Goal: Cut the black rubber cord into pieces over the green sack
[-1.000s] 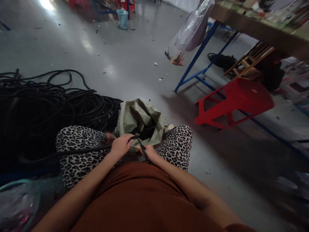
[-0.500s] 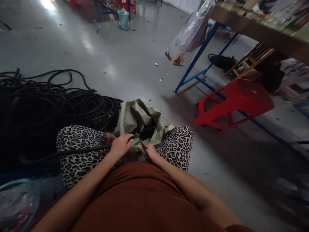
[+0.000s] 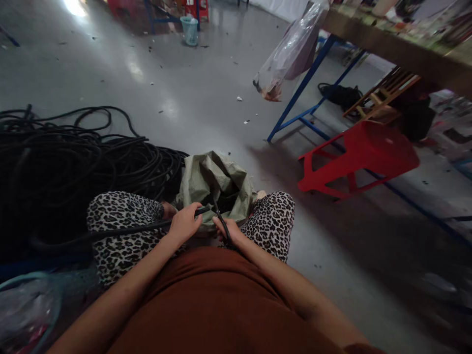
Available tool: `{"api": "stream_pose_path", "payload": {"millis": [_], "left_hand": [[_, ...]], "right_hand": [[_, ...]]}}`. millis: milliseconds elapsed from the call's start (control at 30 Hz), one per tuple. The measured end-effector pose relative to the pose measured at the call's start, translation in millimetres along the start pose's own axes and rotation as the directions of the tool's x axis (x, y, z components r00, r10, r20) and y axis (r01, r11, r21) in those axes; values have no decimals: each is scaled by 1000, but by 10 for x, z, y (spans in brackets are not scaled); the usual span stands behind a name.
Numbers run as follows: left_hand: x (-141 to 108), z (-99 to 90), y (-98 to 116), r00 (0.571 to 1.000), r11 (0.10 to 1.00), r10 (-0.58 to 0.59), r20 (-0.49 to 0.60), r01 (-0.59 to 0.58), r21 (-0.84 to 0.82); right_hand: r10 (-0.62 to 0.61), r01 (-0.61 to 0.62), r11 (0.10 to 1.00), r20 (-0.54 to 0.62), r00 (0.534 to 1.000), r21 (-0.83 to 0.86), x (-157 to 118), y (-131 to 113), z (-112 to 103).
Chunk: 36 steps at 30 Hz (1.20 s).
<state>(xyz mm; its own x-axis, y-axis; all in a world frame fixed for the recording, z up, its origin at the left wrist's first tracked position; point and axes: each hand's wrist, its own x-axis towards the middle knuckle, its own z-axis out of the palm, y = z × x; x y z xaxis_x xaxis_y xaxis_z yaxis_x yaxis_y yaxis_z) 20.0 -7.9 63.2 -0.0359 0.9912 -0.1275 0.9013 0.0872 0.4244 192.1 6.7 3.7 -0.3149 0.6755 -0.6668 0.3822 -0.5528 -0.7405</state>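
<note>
My left hand [image 3: 184, 223] is closed around a black rubber hose or cable [image 3: 143, 227], whose cut end sticks out a little past the fingers. My right hand [image 3: 230, 231] grips a pair of dark-handled scissors [image 3: 220, 219], blades pointing up and away from me. The blades are just right of the hose end, apart from it. Beneath both hands, an open olive woven sack [image 3: 236, 174] stands between my knees, with dark pieces [image 3: 224, 202] inside that I cannot make out singly. The hose runs left across my leopard-print trouser leg.
A large tangled heap of black hose [image 3: 73, 152] lies on the left. To the right are a red plastic stool [image 3: 363, 152] and a blue-legged table [image 3: 398, 49] with a plastic bag [image 3: 291, 54] hanging from it. A bin [image 3: 47, 305] sits at lower left.
The scissors have swung slightly right and away from the hose end, which now shows more plainly. My left hand has hardly moved.
</note>
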Motion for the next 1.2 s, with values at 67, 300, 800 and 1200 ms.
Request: {"api": "stream_pose_path", "payload": {"millis": [67,300,800,1200], "left_hand": [[-1,-3,-3,1000,1000,9,-9,-9,4],[21,-21,-19,994,995,90,-64,-88,36],[23,33,-79,997,998,44,-64,-48,-49],[-47,29,-29,995,996,89,-34,-90,-6]], "right_hand": [[-15,15,1000,2,1000,11,12,6,0],[-44,42,998,74,996,39,33,43,-5],[-112,121,992,269,957,-18,-9,94,4],[-124,153,986,306,944,-71,-113,-43,-11]]}}
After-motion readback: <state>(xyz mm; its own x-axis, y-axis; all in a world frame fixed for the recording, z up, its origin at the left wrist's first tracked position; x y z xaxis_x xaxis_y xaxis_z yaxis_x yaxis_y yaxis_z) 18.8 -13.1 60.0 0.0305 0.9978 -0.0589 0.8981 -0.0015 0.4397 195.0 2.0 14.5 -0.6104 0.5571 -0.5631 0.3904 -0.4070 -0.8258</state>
